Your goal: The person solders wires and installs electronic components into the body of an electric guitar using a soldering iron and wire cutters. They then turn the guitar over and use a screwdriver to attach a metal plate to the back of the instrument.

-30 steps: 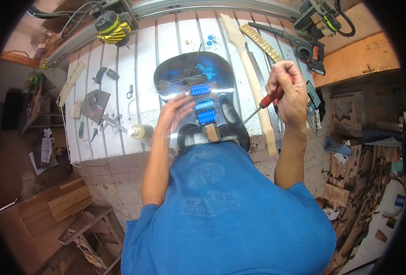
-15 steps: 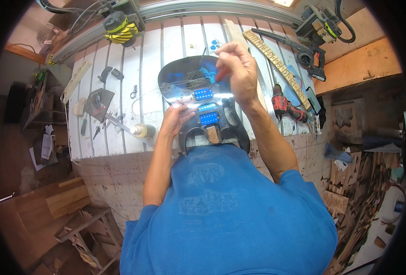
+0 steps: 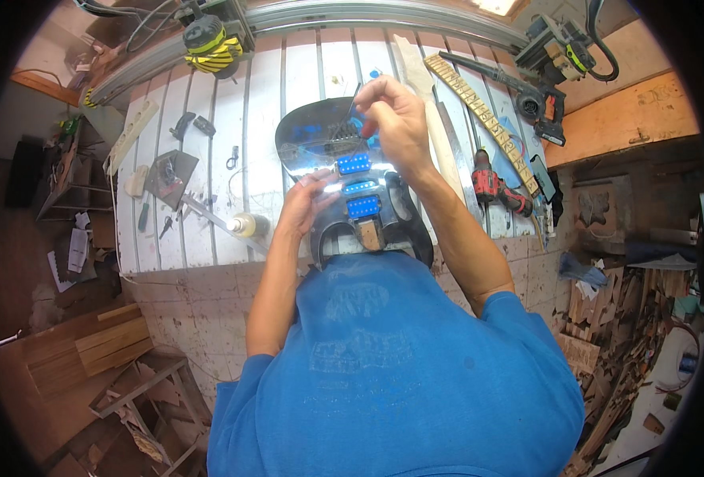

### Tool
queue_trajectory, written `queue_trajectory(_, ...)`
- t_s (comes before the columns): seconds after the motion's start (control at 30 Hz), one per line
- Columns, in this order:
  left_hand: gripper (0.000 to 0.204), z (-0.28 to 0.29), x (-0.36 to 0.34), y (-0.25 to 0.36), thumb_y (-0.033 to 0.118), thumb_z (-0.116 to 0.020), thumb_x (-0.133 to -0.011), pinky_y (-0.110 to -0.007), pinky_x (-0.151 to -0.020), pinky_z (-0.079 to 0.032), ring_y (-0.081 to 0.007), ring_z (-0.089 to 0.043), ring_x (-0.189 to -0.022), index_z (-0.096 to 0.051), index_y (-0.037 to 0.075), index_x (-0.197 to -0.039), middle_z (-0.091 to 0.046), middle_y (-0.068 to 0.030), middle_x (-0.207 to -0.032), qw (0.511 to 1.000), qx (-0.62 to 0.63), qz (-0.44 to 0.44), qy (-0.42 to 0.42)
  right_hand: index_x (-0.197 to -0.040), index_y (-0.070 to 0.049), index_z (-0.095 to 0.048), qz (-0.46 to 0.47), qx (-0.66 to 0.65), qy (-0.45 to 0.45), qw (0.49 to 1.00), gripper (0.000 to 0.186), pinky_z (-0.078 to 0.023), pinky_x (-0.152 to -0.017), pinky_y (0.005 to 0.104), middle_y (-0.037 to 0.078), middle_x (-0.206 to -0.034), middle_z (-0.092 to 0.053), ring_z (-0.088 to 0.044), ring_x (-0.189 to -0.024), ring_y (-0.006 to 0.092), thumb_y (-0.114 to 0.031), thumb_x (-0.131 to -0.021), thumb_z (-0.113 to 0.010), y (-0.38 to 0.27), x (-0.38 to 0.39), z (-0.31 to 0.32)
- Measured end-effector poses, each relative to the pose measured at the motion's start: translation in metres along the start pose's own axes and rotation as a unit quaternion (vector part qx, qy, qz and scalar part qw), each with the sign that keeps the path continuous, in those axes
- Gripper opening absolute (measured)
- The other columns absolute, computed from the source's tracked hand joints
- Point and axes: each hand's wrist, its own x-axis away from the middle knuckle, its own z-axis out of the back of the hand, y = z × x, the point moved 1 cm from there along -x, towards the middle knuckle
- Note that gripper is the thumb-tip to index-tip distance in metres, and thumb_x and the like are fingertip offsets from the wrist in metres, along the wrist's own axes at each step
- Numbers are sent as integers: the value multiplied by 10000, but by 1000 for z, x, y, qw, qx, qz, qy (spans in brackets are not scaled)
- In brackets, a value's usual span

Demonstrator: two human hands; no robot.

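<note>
A glossy black electric guitar body (image 3: 298, 129) lies on the bench in front of me, its neck-pocket end against my shirt. Set into it are a blue pickup (image 3: 353, 164), a narrower middle one and a third blue pickup (image 3: 363, 208). Beyond them sits the bridge, partly behind my right hand (image 3: 397, 126). That hand is closed around a small red-handled tool (image 3: 369, 128), seemingly a screwdriver, held above the bridge area; its tip is hidden. My left hand (image 3: 304, 199) rests on the body's left side, fingers stretched toward the pickups. Thin loose strings or wires trail left.
Right of the guitar lie a fretted neck (image 3: 479, 111), a red drill (image 3: 491, 184) and a cordless blower (image 3: 539, 107). On the left are a glue bottle (image 3: 245, 225), a dark angular plate (image 3: 171, 179) and small tools. A metal rail (image 3: 384, 24) spans the bench's far side.
My right hand has shifted left and slightly down with the red-handled tool, from beside the pickup to over the bridge area. My left hand stays almost where it was.
</note>
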Motion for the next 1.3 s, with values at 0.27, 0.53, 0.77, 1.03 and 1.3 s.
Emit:
queue_trajectory(0.27,451,-4,4,3,55,-536,-996,-401,-1038,-550,-269,-654,-1223,-461,-66,-1425,-606,-210,-1408,1000,6,3,12,-925,-20,-659,16,35,-23,999,175,-409,-536,205,17,-843,-658,-522,-610,20,52,-895,-503,14,-5,-4)
queue_trajectory(0.53,441,-12,10,8,78,-551,-995,-450,-1105,-488,-319,-617,-1255,-470,-108,-1387,-565,-234,-1405,1000,5,0,6,-907,-25,-656,-10,3,-29,1000,166,-421,-527,197,7,-825,-652,-516,-600,15,51,-898,-509,18,-3,-12)
queue_trajectory(0.77,511,-10,7,8,49,-545,-988,-396,-1042,-543,-303,-621,-1274,-411,-97,-1459,-553,-228,-1462,1000,7,10,12,-898,-23,-656,-17,9,-27,999,170,-412,-517,197,2,-807,-649,-502,-591,11,55,-896,-504,22,-4,-16)
queue_trajectory(1.03,547,-11,9,8,41,-543,-993,-382,-1051,-529,-307,-606,-1296,-367,-100,-1491,-537,-220,-1488,1000,6,6,8,-894,-15,-657,-9,15,-28,999,166,-374,-527,201,-12,-786,-634,-472,-596,7,58,-887,-508,28,-4,-17)
queue_trajectory(1.3,566,-10,7,7,57,-554,-995,-372,-1053,-524,-300,-602,-1301,-355,-103,-1500,-524,-220,-1504,1000,5,2,3,-891,-9,-657,-16,26,-30,999,158,-355,-538,213,-20,-758,-614,-443,-609,7,54,-878,-513,33,-4,-18)
